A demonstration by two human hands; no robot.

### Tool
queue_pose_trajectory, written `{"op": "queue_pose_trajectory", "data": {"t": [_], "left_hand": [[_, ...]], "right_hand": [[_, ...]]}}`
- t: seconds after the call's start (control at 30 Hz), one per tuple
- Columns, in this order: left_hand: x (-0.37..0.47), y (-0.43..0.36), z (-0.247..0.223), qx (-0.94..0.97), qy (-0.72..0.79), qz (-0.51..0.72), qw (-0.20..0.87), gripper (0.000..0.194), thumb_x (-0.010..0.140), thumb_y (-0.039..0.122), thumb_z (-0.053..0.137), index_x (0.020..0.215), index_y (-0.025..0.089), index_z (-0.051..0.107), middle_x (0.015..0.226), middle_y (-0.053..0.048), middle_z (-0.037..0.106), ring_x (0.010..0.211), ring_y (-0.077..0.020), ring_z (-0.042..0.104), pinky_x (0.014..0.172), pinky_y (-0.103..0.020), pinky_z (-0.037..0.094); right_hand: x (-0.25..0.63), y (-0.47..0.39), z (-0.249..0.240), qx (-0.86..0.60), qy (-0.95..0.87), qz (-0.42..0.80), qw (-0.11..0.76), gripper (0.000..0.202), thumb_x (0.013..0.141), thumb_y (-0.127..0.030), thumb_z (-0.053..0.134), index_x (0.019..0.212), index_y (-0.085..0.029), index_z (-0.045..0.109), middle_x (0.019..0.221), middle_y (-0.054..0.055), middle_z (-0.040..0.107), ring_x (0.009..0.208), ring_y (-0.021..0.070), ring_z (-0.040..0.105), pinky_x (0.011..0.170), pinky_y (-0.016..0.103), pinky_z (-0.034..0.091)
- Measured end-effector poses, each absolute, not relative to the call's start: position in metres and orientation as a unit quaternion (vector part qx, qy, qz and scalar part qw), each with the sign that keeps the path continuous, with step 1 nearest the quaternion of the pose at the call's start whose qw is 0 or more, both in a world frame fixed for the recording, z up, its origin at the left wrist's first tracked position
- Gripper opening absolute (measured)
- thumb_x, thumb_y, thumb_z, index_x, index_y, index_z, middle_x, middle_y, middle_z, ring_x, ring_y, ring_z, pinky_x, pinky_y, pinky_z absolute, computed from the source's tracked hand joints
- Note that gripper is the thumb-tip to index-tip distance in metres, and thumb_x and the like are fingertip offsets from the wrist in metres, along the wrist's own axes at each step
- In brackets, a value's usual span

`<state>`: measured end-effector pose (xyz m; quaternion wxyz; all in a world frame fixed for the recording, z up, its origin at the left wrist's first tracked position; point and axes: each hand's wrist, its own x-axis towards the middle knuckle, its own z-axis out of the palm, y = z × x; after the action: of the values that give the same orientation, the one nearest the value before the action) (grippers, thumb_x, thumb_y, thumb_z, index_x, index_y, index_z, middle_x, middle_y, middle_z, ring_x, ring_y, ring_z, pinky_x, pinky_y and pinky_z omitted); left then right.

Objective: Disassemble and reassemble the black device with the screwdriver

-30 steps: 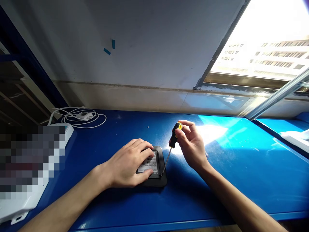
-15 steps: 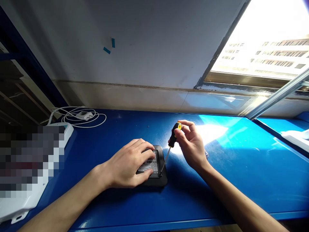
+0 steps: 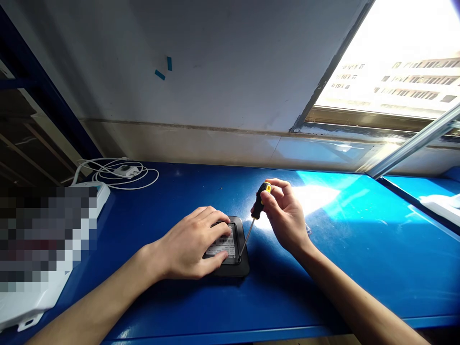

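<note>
Screwdriver (image 3: 259, 202) pinched in right hand (image 3: 285, 218), tip seated at the black device's (image 3: 232, 249) corner screw; left hand (image 3: 192, 244) presses flat, fingers spread, steadying it for turning.

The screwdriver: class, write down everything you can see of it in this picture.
The screwdriver has a short black handle with a yellow cap and a thin bare metal shaft. It leans, handle up and to the right, tip down at the near right corner of the black device. The right hand pinches the handle in its fingertips. The left hand does not touch it.
</note>
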<state>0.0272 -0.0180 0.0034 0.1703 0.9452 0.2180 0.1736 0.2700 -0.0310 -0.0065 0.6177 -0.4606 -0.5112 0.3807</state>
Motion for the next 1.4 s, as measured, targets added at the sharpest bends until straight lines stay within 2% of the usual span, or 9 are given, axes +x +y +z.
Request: {"op": "queue_pose_trajectory", "data": {"t": [0.3, 0.6, 0.77, 0.9, 0.97, 1.17, 1.4], "left_hand": [[0.027, -0.018, 0.004, 0.946, 0.220, 0.167, 0.170, 0.026, 0.090, 0.025, 0.068, 0.114, 0.019, 0.065, 0.130, -0.009, 0.065, 0.119, -0.0294, 0.061, 0.114, -0.048, 0.043], [0.026, -0.018, 0.002, 0.947, 0.216, 0.173, 0.165, 0.025, 0.089, 0.026, 0.069, 0.113, 0.018, 0.066, 0.128, -0.010, 0.066, 0.117, -0.0292, 0.062, 0.114, -0.049, 0.043], [0.027, -0.018, 0.002, 0.946, 0.202, 0.199, 0.157, 0.022, 0.090, 0.027, 0.069, 0.110, 0.017, 0.068, 0.127, -0.011, 0.066, 0.116, -0.0294, 0.062, 0.112, -0.049, 0.044], [0.030, -0.025, 0.001, 0.952, 0.146, 0.219, 0.157, 0.019, 0.092, 0.031, 0.070, 0.107, 0.020, 0.072, 0.126, -0.010, 0.066, 0.114, -0.0276, 0.063, 0.112, -0.047, 0.043], [0.032, -0.029, 0.000, 0.955, 0.119, 0.221, 0.156, 0.018, 0.091, 0.034, 0.072, 0.104, 0.022, 0.074, 0.126, -0.009, 0.067, 0.114, -0.0276, 0.063, 0.111, -0.046, 0.043], [0.035, -0.033, 0.000, 0.958, 0.098, 0.230, 0.142, 0.017, 0.091, 0.037, 0.074, 0.096, 0.021, 0.076, 0.118, -0.009, 0.072, 0.108, -0.0270, 0.064, 0.104, -0.043, 0.046], [0.035, -0.033, 0.000, 0.963, 0.076, 0.241, 0.092, 0.021, 0.094, 0.041, 0.070, 0.096, 0.022, 0.077, 0.110, -0.005, 0.076, 0.104, -0.0279, 0.065, 0.103, -0.047, 0.045]], "right_hand": [[0.273, -0.029, -0.009, -0.464, -0.526, 0.371, 0.609, 0.042, 0.086, -0.047, 0.078, 0.112, -0.027, 0.053, 0.089, -0.005, 0.062, 0.058, 0.0123, 0.068, 0.054, 0.029, 0.060], [0.286, -0.021, -0.009, -0.472, -0.524, 0.285, 0.649, 0.044, 0.085, -0.050, 0.079, 0.112, -0.028, 0.052, 0.091, -0.003, 0.064, 0.061, 0.0141, 0.071, 0.056, 0.030, 0.063], [0.289, -0.015, -0.016, -0.472, -0.491, 0.238, 0.692, 0.047, 0.081, -0.048, 0.084, 0.107, -0.028, 0.050, 0.093, -0.004, 0.066, 0.073, 0.0177, 0.075, 0.068, 0.038, 0.068], [0.290, -0.009, -0.023, -0.468, -0.487, 0.220, 0.704, 0.046, 0.078, -0.040, 0.088, 0.101, -0.028, 0.050, 0.100, -0.003, 0.069, 0.089, 0.0179, 0.075, 0.086, 0.041, 0.065], [0.291, -0.007, -0.027, -0.474, -0.487, 0.220, 0.700, 0.047, 0.077, -0.036, 0.089, 0.101, -0.028, 0.050, 0.102, -0.003, 0.070, 0.092, 0.0176, 0.074, 0.090, 0.041, 0.063], [0.292, 0.000, -0.033, -0.484, -0.481, 0.221, 0.696, 0.051, 0.074, -0.037, 0.090, 0.101, -0.028, 0.047, 0.102, -0.003, 0.068, 0.089, 0.0177, 0.073, 0.090, 0.042, 0.060], [0.289, 0.003, -0.037, -0.484, -0.490, 0.242, 0.683, 0.050, 0.073, -0.034, 0.091, 0.098, -0.027, 0.048, 0.101, -0.003, 0.070, 0.088, 0.0167, 0.074, 0.088, 0.039, 0.061]]}}
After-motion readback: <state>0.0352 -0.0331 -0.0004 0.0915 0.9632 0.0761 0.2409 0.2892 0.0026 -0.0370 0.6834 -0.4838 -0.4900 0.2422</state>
